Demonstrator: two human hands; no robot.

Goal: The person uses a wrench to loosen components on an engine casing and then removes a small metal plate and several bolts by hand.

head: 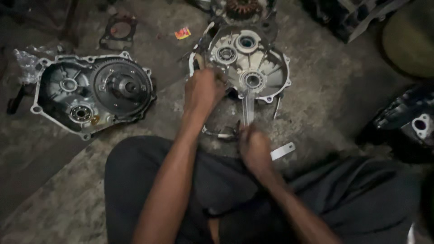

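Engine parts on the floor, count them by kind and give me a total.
Engine case halves: 2, one under the left hand at, one with a big gear
Flat gaskets: 1
Copper coil rings: 1
Long metal tools: 1, held by the right hand
Total: 5

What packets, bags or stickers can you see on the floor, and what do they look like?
Small wrapper: on the floor up top, left of the engine case half that the left hand touches; a crumpled rectangle, red and yellow.
Clear plastic bag: far left, at the corner of the engine cover with the big gear; crinkled and see-through.
No signs or screens show.
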